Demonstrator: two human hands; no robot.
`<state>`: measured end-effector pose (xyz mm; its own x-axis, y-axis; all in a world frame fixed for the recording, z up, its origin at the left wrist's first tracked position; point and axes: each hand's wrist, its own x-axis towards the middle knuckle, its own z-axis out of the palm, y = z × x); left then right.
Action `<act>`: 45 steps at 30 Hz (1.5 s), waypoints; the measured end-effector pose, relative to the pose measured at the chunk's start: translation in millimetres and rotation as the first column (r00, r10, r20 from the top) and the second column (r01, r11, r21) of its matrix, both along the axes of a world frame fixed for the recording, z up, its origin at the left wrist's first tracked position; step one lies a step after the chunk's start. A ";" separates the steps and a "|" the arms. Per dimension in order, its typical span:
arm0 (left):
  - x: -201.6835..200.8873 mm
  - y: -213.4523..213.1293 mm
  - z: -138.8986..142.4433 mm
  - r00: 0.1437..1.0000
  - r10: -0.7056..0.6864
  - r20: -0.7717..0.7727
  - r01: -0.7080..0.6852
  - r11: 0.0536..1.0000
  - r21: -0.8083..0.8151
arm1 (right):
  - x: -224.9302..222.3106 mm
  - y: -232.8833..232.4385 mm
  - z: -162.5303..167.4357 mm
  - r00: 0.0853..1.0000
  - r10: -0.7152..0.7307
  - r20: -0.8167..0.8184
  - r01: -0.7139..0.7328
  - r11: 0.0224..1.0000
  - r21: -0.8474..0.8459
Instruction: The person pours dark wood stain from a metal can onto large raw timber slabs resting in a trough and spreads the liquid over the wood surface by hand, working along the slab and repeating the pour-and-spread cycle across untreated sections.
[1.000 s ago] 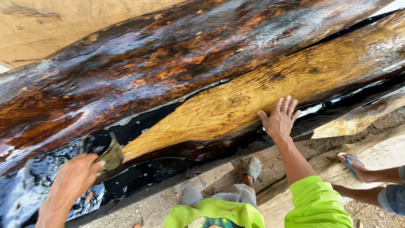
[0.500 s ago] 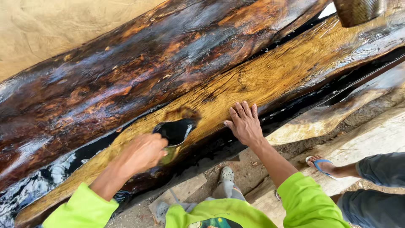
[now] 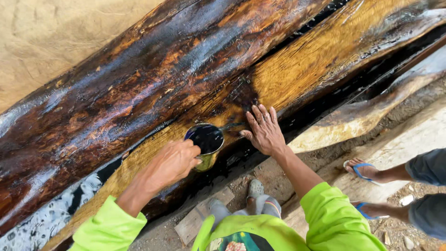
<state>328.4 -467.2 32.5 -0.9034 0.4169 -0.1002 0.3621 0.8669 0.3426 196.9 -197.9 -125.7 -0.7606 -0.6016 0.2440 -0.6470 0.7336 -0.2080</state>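
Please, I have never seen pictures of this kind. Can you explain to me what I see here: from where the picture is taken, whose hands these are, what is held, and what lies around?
The picture comes from a camera worn on a person's head, looking down, so the two arms in bright green sleeves are that person's own. The left hand holds a small metal cup filled with a dark liquid, tipped against a long yellow-brown plank. The right hand lies flat on the same plank with fingers spread, right beside the cup. Above the plank lies a big dark log, wet and shiny. Under the plank there is black, shiny sheeting. At the right edge you see the feet of another person in blue sandals, standing on the dirt ground. That person is not touching the wood.
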 end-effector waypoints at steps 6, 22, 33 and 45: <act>47.3 -38.3 -19.8 0.987 0.159 0.010 -0.159 0.987 -0.029 | 2.4 -2.3 9.2 1.000 0.025 -0.006 -0.024 0.996 0.086; 112.4 -66.3 -60.3 0.831 0.513 0.216 -0.544 0.829 0.125 | 10.4 -26.0 31.5 0.999 -0.035 -0.005 0.036 0.971 0.237; 123.9 -61.6 -68.1 0.817 0.550 0.173 -0.575 0.795 0.192 | 10.2 -37.1 39.4 0.998 -0.065 -0.003 0.062 0.944 0.323; 130.5 -60.7 -103.1 0.826 0.542 0.157 -0.563 0.804 0.188 | 11.2 -43.7 42.4 0.988 -0.126 0.086 0.089 0.933 0.348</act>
